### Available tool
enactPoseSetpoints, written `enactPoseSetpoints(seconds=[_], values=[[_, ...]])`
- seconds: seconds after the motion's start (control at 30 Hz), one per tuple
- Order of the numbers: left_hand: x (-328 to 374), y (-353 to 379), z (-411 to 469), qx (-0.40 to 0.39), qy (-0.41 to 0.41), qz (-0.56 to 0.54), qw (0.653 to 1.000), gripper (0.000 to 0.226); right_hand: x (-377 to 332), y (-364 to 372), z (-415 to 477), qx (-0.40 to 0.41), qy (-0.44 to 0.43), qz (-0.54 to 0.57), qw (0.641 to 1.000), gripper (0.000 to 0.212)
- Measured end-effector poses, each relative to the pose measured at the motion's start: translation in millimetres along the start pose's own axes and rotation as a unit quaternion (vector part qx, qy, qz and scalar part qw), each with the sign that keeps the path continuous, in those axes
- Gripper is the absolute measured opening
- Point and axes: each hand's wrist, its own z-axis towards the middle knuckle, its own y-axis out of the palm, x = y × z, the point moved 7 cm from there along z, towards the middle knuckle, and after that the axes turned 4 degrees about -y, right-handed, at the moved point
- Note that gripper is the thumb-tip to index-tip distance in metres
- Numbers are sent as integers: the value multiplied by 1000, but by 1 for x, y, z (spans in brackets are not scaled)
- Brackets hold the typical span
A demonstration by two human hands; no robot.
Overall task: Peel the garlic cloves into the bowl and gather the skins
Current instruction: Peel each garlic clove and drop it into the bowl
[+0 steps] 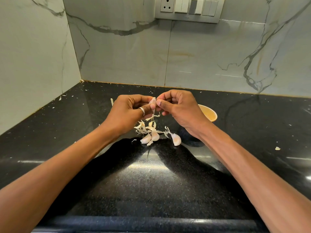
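Observation:
My left hand [133, 110] and my right hand [178, 106] meet above the black counter and both pinch one garlic clove [152, 102], its loose skin hanging down between them. Below the hands lies a small heap of dry skins [144, 127]. Three unpeeled cloves rest on the counter: two together [150, 137] and one to their right [175, 139]. A small yellowish bowl [209, 113] stands behind my right hand, which hides most of it.
The black granite counter [151, 179] runs to a marble wall at the back and left. Skin scraps are scattered near the walls, and one piece [277, 148] lies at the right. A switch panel [188, 9] is on the back wall.

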Motion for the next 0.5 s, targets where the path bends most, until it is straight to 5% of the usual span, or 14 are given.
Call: enactPoseSetpoints(seconds=[0.5], values=[[-5,-2,3,5,-62,-146,987,25,-4,4,-3,-37,-32,11,999,23]])
